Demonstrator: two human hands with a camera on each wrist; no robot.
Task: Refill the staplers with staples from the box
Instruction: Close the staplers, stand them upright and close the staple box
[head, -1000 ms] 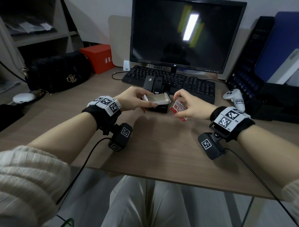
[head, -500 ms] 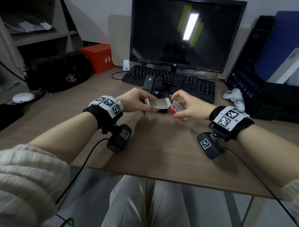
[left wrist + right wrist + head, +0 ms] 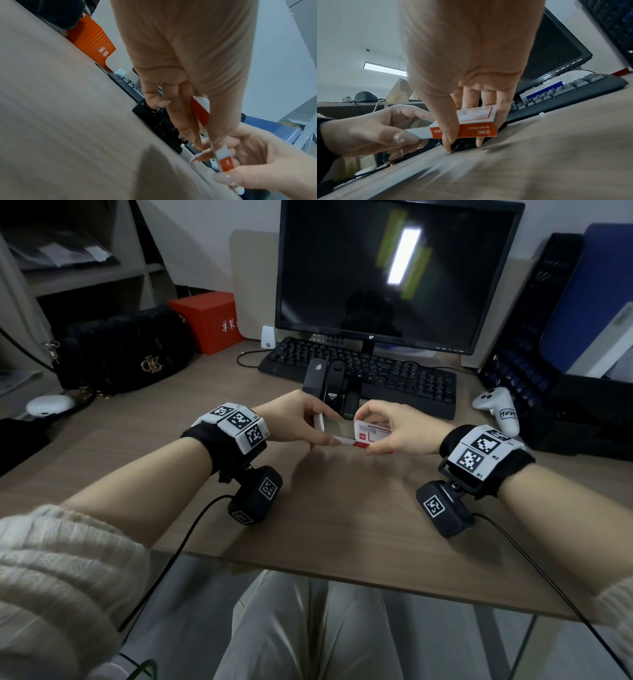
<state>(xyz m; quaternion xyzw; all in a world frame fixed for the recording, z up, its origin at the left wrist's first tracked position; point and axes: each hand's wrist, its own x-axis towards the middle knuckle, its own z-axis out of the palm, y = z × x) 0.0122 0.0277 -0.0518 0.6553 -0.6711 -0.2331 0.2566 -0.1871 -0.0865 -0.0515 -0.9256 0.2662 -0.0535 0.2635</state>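
**Operator A:** Report the position of the staple box.

**Operator B:** The staple box consists of a red-and-white sleeve and a white inner tray. Both are held above the desk, between the two hands, in front of the staplers. The tray sits partly inside the sleeve; its left portion projects out.

**Operator A:** State of the right hand?

**Operator B:** The right hand pinches the sleeve. In the right wrist view the thumb lies across the red side face; the fingers lie behind the white printed face.

**Operator A:** State of the left hand?

**Operator B:** The left hand grips the projecting end of the tray: thumb on the near edge, fingers on the far side. Fingers are curled round it.

**Operator A:** Surroundings?

**Operator B:** The three black staplers stand side by side, touching the front of the keyboard. A dark monitor stands behind it. A white controller lies at the right.
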